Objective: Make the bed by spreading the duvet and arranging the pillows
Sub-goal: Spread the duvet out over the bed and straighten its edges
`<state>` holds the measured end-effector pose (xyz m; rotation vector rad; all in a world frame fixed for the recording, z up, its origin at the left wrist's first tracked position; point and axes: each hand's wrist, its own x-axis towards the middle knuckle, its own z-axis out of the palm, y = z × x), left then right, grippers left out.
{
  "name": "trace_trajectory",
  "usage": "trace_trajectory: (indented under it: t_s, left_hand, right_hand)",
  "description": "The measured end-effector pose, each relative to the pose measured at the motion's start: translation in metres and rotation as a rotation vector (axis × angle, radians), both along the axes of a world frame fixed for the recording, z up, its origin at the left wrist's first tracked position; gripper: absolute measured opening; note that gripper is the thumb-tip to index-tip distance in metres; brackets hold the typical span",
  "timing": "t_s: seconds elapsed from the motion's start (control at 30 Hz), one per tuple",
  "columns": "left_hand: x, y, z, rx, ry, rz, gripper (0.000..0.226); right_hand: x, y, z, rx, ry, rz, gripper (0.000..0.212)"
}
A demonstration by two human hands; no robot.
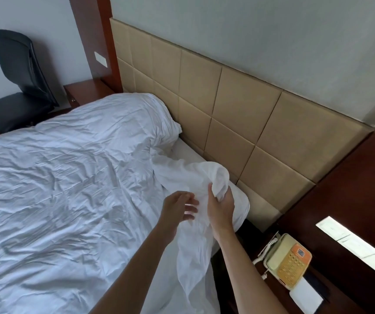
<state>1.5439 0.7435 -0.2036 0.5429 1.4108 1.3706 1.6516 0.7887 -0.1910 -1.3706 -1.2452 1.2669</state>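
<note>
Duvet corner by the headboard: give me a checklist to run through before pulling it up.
1. Right hand grips the duvet corner: ok.
2. Left hand has a hold too: not ok, fingers open, beside the cloth.
3. Duvet lies flat: not ok, wrinkled and bunched near the corner.
4. Pillow at the headboard: cannot tell, a covered mound only.
5. Telephone clear of the hanging cloth: ok.
</note>
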Motion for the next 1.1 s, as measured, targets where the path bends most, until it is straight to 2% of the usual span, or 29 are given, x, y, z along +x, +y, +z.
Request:
trace_trajectory:
  t_s: [0.07, 0.2, 0.27, 0.37, 0.43, 0.47, 0.53, 0.77, 0.9, 0.93, 1.03, 1.1]
  left_hand:
    - [-0.006, 0.003, -0.006, -0.044, 0.112, 0.084, 0.017]
    - [0.002, 0.030, -0.006, -0.092, 0.175, -0.107, 0.052]
    - [0.019, 0.047, -0.001, -0.072, 0.171, -0.221, 0.054]
    - [0.050, 0.066, -0.003, -0.021, 0.167, -0.344, 0.045]
    - [0.074, 0.081, -0.007, -0.045, 0.170, -0.323, 0.067]
    - [0.089, 0.091, -0.008, -0.099, 0.186, -0.308, 0.082]
    - [0.127, 0.111, -0.009, -0.161, 0.232, -0.353, 0.095]
    - [0.306, 0.178, 0.008, -0.093, 0.379, -0.651, 0.083]
    - [0.372, 0.211, -0.043, -0.207, 0.420, -0.790, 0.111]
    - [0.377, 0.210, -0.046, -0.237, 0.447, -0.807, 0.111]
    - [0.375, 0.202, -0.036, -0.251, 0.448, -0.806, 0.076]
    - [0.366, 0.201, -0.039, -0.264, 0.422, -0.749, 0.064]
  right_hand:
    - [0.010, 0.003, 0.003, 0.082, -0.083, -0.004, 0.018]
    - [0.030, 0.003, -0.001, 0.090, -0.154, -0.007, 0.025]
    - [0.043, 0.007, -0.003, 0.040, -0.141, -0.021, 0.026]
    - [0.072, 0.023, -0.006, -0.022, -0.152, -0.036, 0.013]
    - [0.098, 0.038, -0.008, -0.016, -0.190, -0.076, 0.020]
    - [0.114, 0.046, -0.007, 0.000, -0.204, -0.092, 0.023]
    - [0.149, 0.058, 0.002, 0.017, -0.221, -0.141, 0.031]
    - [0.309, 0.094, 0.004, -0.008, -0.207, -0.429, 0.039]
    - [0.372, 0.098, -0.016, -0.068, -0.221, -0.520, 0.035]
    - [0.378, 0.099, -0.021, -0.087, -0.219, -0.510, 0.035]
    - [0.385, 0.108, -0.031, -0.127, -0.188, -0.459, 0.034]
    - [0.379, 0.116, -0.035, -0.174, -0.174, -0.420, 0.034]
